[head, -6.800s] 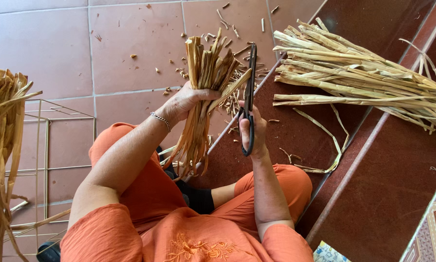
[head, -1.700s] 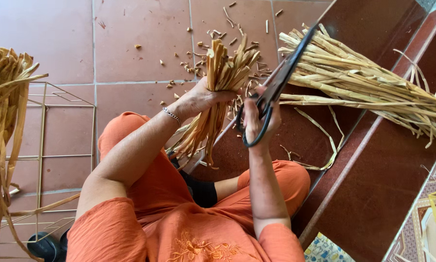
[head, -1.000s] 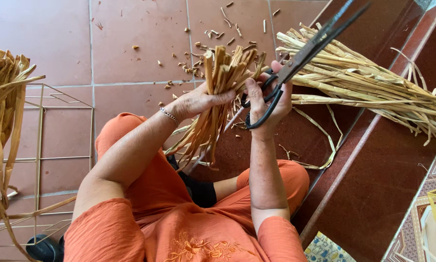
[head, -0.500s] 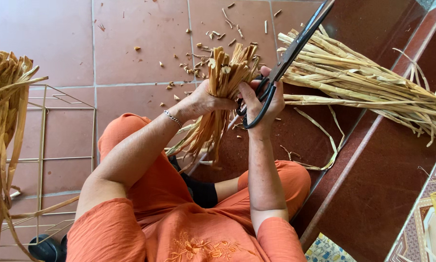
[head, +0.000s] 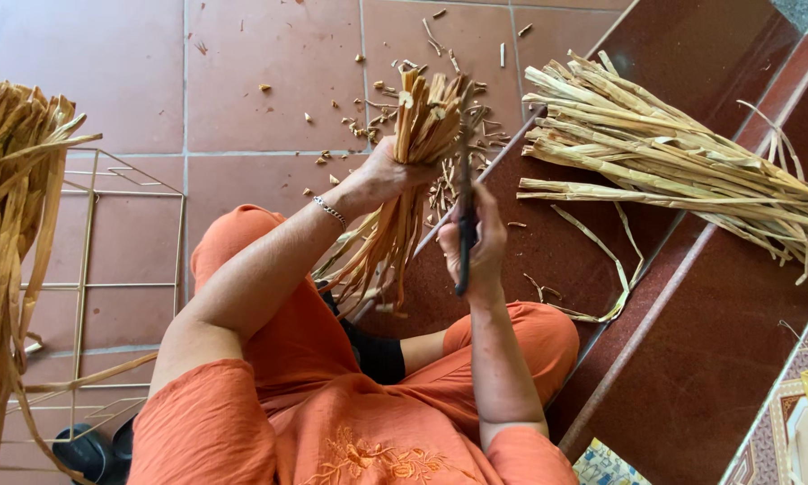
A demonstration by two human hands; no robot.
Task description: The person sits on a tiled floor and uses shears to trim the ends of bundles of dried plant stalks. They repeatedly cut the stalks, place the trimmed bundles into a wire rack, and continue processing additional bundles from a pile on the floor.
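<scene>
Above the orange-clad lap, a bundle of dried fibre strips (head: 413,171) was gripped by the left hand (head: 388,172), its fingers wrapped tight around the middle, so that the cut ends were kept together and pointed away toward the far tiles while the loose tails hung down toward the knees. Just right of it, dark scissors (head: 465,202) were held upright in the right hand (head: 476,251), fingers closed around the handles, the blades raised beside the bundle's top; whether the blades were parted could not be told. Small offcuts (head: 368,117) were scattered on the tiled floor (head: 269,54) directly beyond the bundle, apparently where trimmings fell. A larger pile of pale strips (head: 673,171) was laid on the dark step (head: 691,341) to the right, within reach. At the far left, more strips (head: 8,224) were draped over a wire frame (head: 89,287).
</scene>
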